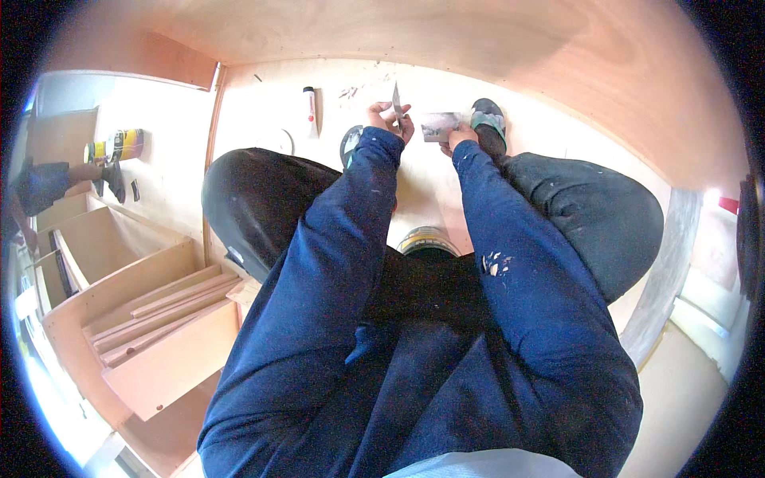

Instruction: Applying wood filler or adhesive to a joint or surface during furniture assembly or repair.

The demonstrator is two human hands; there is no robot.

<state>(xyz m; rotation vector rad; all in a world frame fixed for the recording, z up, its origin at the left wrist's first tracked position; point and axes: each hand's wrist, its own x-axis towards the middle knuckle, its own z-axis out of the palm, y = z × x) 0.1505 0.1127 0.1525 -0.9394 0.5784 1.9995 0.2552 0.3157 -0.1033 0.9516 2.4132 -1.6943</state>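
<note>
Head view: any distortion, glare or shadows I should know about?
Head view: fisheye bows the edge of the upper wooden panel, glare washes out the lower left rim, a shadow lies right of the white tube, and fine detail on the flat grey blade in the right hand is soft.

Pale wood floor [255, 107]. On it: capped white tube [310, 113], dark flecks [348, 93] right of it, tin [429, 239], two shoes [488, 118].

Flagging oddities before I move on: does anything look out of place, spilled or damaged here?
Pale, uneven patches mark the right sleeve, odd against its dark blue cloth; stain or damage, I cannot tell. Small dark flecks are scattered on the pale board beyond the left hand, perhaps debris.
</note>
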